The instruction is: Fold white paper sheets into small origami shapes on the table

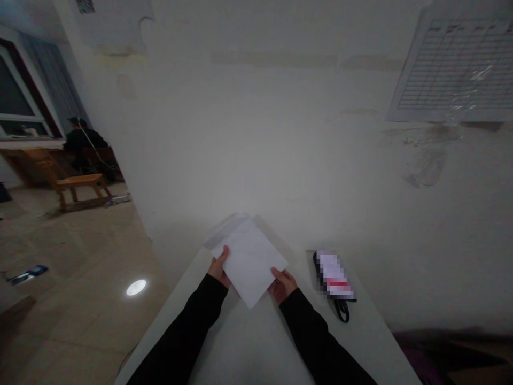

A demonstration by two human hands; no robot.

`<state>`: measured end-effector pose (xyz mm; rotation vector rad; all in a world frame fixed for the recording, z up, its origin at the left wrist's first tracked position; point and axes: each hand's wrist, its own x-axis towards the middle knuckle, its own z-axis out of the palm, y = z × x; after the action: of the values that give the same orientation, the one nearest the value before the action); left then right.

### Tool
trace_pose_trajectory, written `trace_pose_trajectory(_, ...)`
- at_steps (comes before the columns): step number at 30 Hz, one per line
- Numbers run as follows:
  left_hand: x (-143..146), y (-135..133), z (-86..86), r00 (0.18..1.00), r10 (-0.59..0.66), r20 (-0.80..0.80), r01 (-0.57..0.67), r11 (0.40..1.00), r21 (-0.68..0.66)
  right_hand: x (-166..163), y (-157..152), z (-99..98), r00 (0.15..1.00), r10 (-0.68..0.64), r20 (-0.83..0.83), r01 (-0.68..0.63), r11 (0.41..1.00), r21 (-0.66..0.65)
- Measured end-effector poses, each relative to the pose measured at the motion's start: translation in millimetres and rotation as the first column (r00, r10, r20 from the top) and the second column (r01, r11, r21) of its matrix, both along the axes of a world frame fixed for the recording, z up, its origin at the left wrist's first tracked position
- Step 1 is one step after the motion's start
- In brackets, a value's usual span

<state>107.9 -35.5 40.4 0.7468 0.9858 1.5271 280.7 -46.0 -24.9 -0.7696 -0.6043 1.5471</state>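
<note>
A white sheet of paper (pixel 249 259) is held tilted above a white table (pixel 256 342), close to the wall. My left hand (pixel 218 269) grips its left edge, thumb on top. My right hand (pixel 282 284) pinches its lower right edge. Both arms wear black sleeves. The far part of the sheet looks folded or layered, with a greyer strip at the top left.
A small card on a black cord (pixel 334 280) lies on the table right of my hands. The wall (pixel 280 160) stands directly behind the table, with a printed chart (pixel 455 67) on it. At far left a seated person (pixel 82 144) and a wooden chair (pixel 66 176) are seen.
</note>
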Motion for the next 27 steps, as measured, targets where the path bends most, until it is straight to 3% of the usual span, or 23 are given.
trace_pose_trajectory(4,9.8,0.8,-15.9,0.996,-0.078,0.041,0.080,0.996,-0.036,-7.0,-1.1,-10.1,0.999,-0.041,0.005,0.042,0.998,-0.043)
trace_pose_trajectory(7,-0.8,8.8,-19.2,0.992,-0.077,-0.096,0.080,0.996,0.034,2.3,7.2,-19.5,0.967,-0.168,0.194,0.175,0.984,-0.019)
trace_pose_trajectory(9,-17.2,16.2,-17.8,0.967,0.011,-0.253,0.004,0.998,0.057,12.5,13.9,-22.7,0.929,-0.227,0.294,0.221,0.974,0.055)
trace_pose_trajectory(10,-26.3,19.5,-16.9,0.936,0.039,-0.351,-0.022,0.998,0.052,17.5,16.3,-22.8,0.923,-0.215,0.320,0.196,0.976,0.089)
trace_pose_trajectory(15,-50.5,23.8,-13.8,0.736,-0.133,-0.663,0.167,0.986,-0.012,34.0,16.1,-8.4,0.884,-0.160,0.439,0.058,0.970,0.237)
trace_pose_trajectory(19,-41.3,19.5,-9.7,0.651,-0.111,-0.751,0.180,0.984,0.011,36.3,11.1,5.0,0.862,-0.127,0.490,0.030,0.979,0.201)
trace_pose_trajectory(22,-38.0,19.8,-8.6,0.603,-0.057,-0.796,0.136,0.990,0.033,30.7,6.4,6.1,0.906,-0.054,0.420,-0.016,0.987,0.161)
trace_pose_trajectory(24,-41.0,21.2,-10.3,0.579,-0.045,-0.814,0.127,0.991,0.036,24.7,1.1,2.5,0.922,0.024,0.386,-0.115,0.970,0.214)
trace_pose_trajectory(27,-47.8,23.7,-14.5,0.568,-0.031,-0.822,0.125,0.991,0.050,17.0,-8.2,-5.6,0.878,0.063,0.474,-0.242,0.913,0.327)
